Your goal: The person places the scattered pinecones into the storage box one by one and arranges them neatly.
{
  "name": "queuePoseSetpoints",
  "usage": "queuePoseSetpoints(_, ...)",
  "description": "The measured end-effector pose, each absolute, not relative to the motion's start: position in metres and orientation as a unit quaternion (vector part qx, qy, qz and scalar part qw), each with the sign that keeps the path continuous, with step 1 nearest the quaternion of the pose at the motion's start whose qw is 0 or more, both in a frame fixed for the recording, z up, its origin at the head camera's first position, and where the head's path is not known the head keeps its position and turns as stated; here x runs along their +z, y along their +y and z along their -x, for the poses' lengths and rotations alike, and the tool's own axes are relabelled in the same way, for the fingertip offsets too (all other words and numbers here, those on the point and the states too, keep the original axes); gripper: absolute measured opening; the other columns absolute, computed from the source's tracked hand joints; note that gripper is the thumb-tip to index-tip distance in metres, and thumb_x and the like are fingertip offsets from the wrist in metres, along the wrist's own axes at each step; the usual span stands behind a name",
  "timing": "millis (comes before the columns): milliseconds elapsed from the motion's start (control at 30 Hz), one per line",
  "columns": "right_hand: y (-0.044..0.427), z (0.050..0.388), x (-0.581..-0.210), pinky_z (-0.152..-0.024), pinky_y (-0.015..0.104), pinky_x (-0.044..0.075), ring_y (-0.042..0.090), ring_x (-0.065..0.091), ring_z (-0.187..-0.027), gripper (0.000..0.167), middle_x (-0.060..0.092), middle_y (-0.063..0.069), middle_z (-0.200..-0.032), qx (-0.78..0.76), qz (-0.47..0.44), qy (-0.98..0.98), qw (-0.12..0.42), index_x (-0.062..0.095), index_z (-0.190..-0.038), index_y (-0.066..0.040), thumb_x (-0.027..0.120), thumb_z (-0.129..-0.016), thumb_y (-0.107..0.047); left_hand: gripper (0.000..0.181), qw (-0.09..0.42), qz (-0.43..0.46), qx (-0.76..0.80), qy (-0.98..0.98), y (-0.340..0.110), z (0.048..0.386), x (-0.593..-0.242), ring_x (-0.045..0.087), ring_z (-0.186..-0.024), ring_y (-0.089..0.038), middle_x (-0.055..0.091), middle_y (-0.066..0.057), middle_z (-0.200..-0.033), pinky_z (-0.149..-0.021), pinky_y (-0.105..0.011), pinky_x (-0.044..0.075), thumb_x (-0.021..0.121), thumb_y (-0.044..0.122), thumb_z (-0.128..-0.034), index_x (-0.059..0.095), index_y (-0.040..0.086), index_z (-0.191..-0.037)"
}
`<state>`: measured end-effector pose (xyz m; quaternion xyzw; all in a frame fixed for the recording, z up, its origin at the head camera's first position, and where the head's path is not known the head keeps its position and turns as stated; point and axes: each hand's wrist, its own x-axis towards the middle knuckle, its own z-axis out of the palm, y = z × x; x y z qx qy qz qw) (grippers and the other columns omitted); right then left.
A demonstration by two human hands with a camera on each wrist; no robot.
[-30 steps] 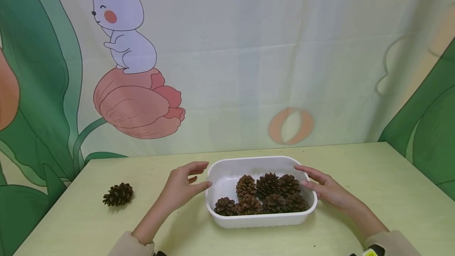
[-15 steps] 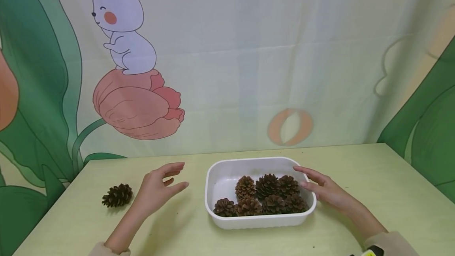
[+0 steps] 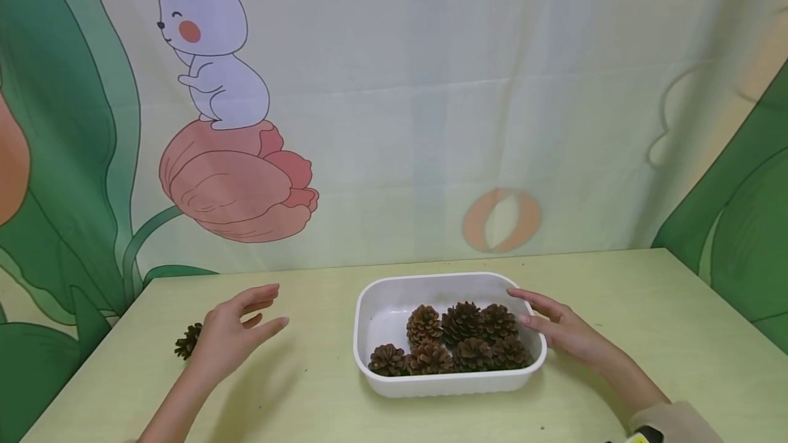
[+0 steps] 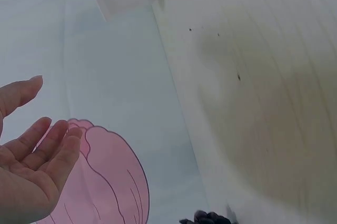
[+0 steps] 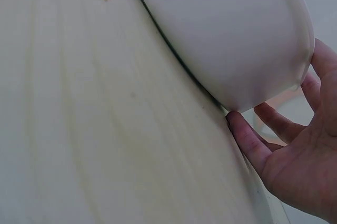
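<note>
A white plastic basin (image 3: 449, 384) with rounded corners stands on the table, holding several brown pine cones (image 3: 462, 323) bunched toward its right and front. My right hand (image 3: 572, 333) holds its right end: thumb and forefinger lie over the rim, and in the right wrist view other fingers (image 5: 253, 142) touch the outer wall. At the left, my left hand (image 3: 230, 337) hovers over the table with fingers loosely extended and nothing in them. Just beyond it lies a single pine cone (image 3: 187, 342), partly hidden behind the hand; its edge also shows low in the left wrist view.
The pale wooden table (image 3: 332, 402) carries a few tiny dark specks. Behind it hangs a curtain (image 3: 394, 122) printed with a rabbit on a pink flower and green leaves.
My left hand has moved left, away from the basin's left end to beside the lone pine cone, now partly covering it. The right hand and the basin have stayed put.
</note>
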<state>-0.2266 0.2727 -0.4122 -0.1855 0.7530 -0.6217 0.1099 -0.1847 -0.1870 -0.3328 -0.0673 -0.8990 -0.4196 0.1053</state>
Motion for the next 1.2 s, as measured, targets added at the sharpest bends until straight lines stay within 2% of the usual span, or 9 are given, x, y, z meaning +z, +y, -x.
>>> queuePoseSetpoints(367,0.27,0.226,-0.41,-0.077,0.029,0.053,0.01,0.051,-0.101,0.048,0.011,0.032,-0.144,-0.619,0.175,0.757,0.112,0.037,-0.139,-0.011,0.052,-0.093,-0.019,0.052,0.136,0.024,-0.367,-0.92,-0.222,0.182,-0.338,0.054,-0.111,-0.029,0.056,-0.017,-0.123,-0.088,-0.035,0.048,0.069,0.022,-0.0812,0.052,0.002,-0.126)
queuePoseSetpoints(467,0.27,0.226,-0.41,-0.076,0.03,0.053,0.012,0.052,-0.101,0.048,0.012,0.032,-0.144,-0.619,0.173,0.758,0.111,0.038,-0.139,-0.011,0.052,-0.093,-0.018,0.055,0.142,0.011,-0.354,-0.924,-0.234,0.181,-0.34,0.053,-0.112,-0.029,0.055,-0.017,-0.125,-0.085,-0.024,0.05,0.069,0.028,-0.0815,0.052,0.003,-0.127)
queuePoseSetpoints(567,0.27,0.226,-0.411,-0.076,0.03,0.054,0.013,0.052,-0.1,0.048,0.012,0.033,-0.143,-0.619,0.176,0.757,0.11,0.038,-0.139,-0.013,0.052,-0.093,-0.018,0.057,0.146,0.004,-0.358,-0.922,-0.247,0.182,-0.343,0.054,-0.107,-0.006,0.054,-0.017,-0.126,-0.079,-0.01,0.048,0.068,0.032,-0.0813,0.051,0.004,-0.128)
queuePoseSetpoints(667,0.271,0.227,-0.412,-0.075,0.031,0.054,0.013,0.053,-0.099,0.047,0.012,0.034,-0.143,-0.619,0.181,0.756,0.111,0.039,-0.139,-0.014,0.051,-0.094,-0.018,0.061,0.141,-0.005,-0.37,-0.918,-0.258,0.182,-0.345,0.042,-0.095,0.021,0.051,-0.018,-0.128,-0.075,-0.003,0.044,0.069,0.035,-0.0807,0.049,0.004,-0.13)
queuePoseSetpoints(733,0.271,0.227,-0.412,-0.075,0.031,0.054,0.012,0.054,-0.098,0.046,0.011,0.034,-0.143,-0.62,0.186,0.754,0.111,0.039,-0.139,-0.016,0.051,-0.094,-0.017,0.064,0.134,-0.01,-0.372,-0.919,-0.266,0.183,-0.347,0.035,-0.091,0.026,0.05,-0.019,-0.13,-0.075,-0.002,0.043,0.068,0.035,-0.0807,0.047,0.003,-0.131)
queuePoseSetpoints(867,0.272,0.227,-0.413,-0.076,0.031,0.054,0.01,0.055,-0.096,0.045,0.011,0.036,-0.141,-0.625,0.193,0.748,0.111,0.041,-0.138,-0.019,0.05,-0.094,-0.016,0.069,0.114,-0.019,-0.349,-0.93,-0.281,0.185,-0.349,0.051,-0.112,-0.008,0.046,-0.022,-0.132,-0.076,-0.007,0.046,0.067,0.038,-0.0816,0.042,0.002,-0.135)
queuePoseSetpoints(967,0.273,0.227,-0.413,-0.077,0.031,0.054,0.009,0.055,-0.096,0.045,0.012,0.036,-0.141,-0.628,0.193,0.745,0.113,0.041,-0.138,-0.019,0.05,-0.094,-0.016,0.072,0.097,-0.02,-0.338,-0.936,-0.29,0.187,-0.351,0.041,-0.12,-0.037,0.042,-0.025,-0.133,-0.086,-0.026,0.049,0.065,0.037,-0.0831,0.037,0.0,-0.137)
queuePoseSetpoints(1067,0.272,0.226,-0.412,-0.077,0.031,0.054,0.009,0.054,-0.098,0.046,0.012,0.035,-0.142,-0.626,0.189,0.748,0.113,0.039,-0.139,-0.016,0.051,-0.094,-0.017,0.073,0.084,-0.019,-0.333,-0.939,-0.297,0.189,-0.352,0.038,-0.12,-0.041,0.04,-0.028,-0.133,-0.092,-0.043,0.043,0.064,0.037,-0.0841,0.034,-0.002,-0.138)
queuePoseSetpoints(1200,0.272,0.226,-0.412,-0.077,0.03,0.053,0.011,0.052,-0.1,0.047,0.011,0.033,-0.143,-0.623,0.183,0.752,0.112,0.039,-0.139,-0.014,0.051,-0.094,-0.018,0.076,0.068,-0.015,-0.327,-0.943,-0.306,0.191,-0.354,0.036,-0.12,-0.044,0.038,-0.032,-0.132,-0.094,-0.05,0.039,0.064,0.037,-0.0843,0.031,-0.005,-0.138)
